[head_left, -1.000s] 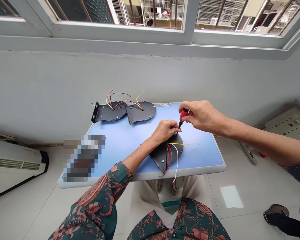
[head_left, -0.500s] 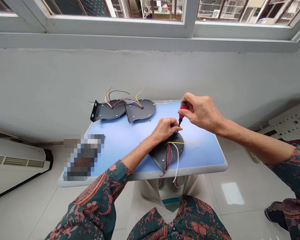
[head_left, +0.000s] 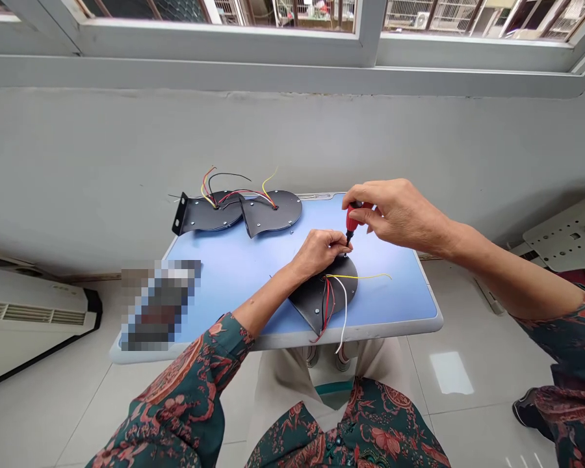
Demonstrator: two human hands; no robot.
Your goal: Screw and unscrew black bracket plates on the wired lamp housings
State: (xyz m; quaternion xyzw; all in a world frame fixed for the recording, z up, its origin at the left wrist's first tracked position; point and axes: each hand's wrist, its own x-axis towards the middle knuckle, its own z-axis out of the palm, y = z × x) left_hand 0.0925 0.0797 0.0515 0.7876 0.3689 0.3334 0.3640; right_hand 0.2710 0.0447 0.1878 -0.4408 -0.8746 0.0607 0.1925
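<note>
A red and black screwdriver (head_left: 351, 222) stands upright in my right hand (head_left: 394, 214), its tip down at a screw near the far edge of a round black plate (head_left: 312, 296). Fingers of my left hand (head_left: 322, 252) are pinched together beside the tip; what they hold is too small to make out. Red, white and yellow wires (head_left: 342, 312) come out of the plate's middle. Two similar black plates, one with a slotted bent end (head_left: 205, 214) and one overlapping it (head_left: 275, 216), lie at the back of the table with wires sticking up.
The blue table (head_left: 244, 279) has a grey rim and stands against a wall below a window. A blurred, pixelated patch (head_left: 160, 309) covers its left side. A white appliance (head_left: 34, 312) is on the left, a perforated white panel (head_left: 565, 231) on the right.
My right hand has shifted slightly left and its fingers have turned around the screwdriver handle. My left hand has stayed nearly in place. The whole view has moved slightly.
</note>
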